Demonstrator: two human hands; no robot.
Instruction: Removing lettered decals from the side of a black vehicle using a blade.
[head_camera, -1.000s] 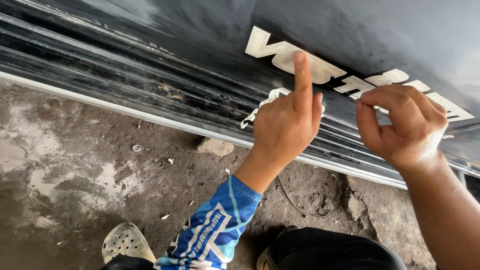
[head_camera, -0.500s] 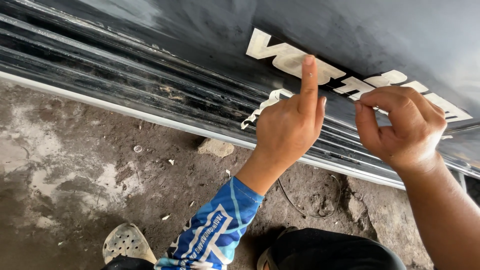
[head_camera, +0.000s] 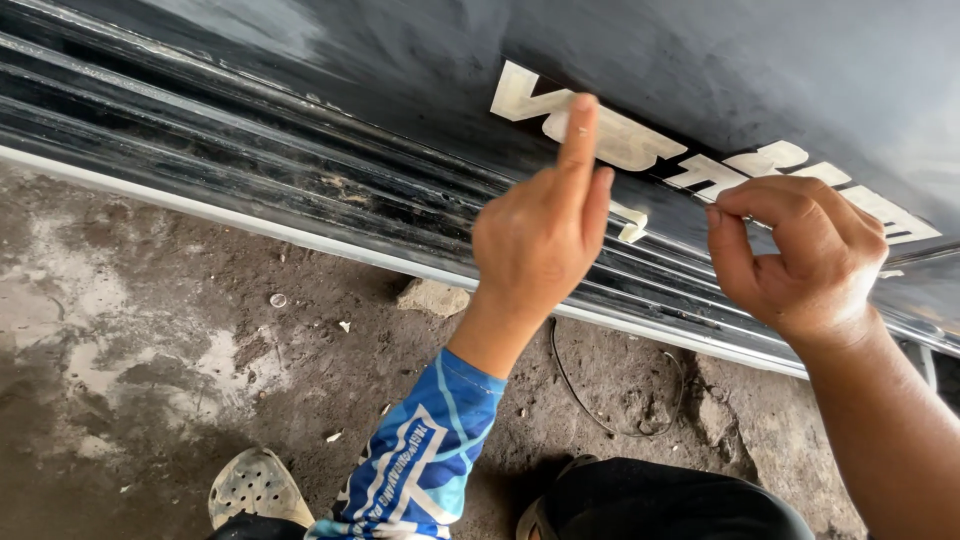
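Glossy black vehicle body panel (head_camera: 380, 60), with cream-white decal lettering (head_camera: 620, 140) across it. Silver trim strip (head_camera: 250, 225) along its lower edge. Below the panel: grey-brown concrete floor (head_camera: 150, 380), blue sleeve (head_camera: 425, 455) patterned light blue and white, beige perforated clog (head_camera: 255, 485).

Ground: bare concrete floor (head_camera: 150, 400), stained dark brown with paler grey patches, damp-looking in places. Small pale chips scattered on it; one round fragment (head_camera: 278, 299) and one white flake (head_camera: 344, 326) lie near each other, another flake (head_camera: 333, 436) lies closer to the camera. A rough stone chunk (head_camera: 433, 297) sits just beside the bright metal trim strip (head_camera: 200, 210) along the lower edge. A thin dark wire loop (head_camera: 610, 400) lies curved on the floor. Bottom edge: a perforated grey clog (head_camera: 258, 487), toe pointing up-frame. Dark trouser fabric (head_camera: 670, 505) at lower right.
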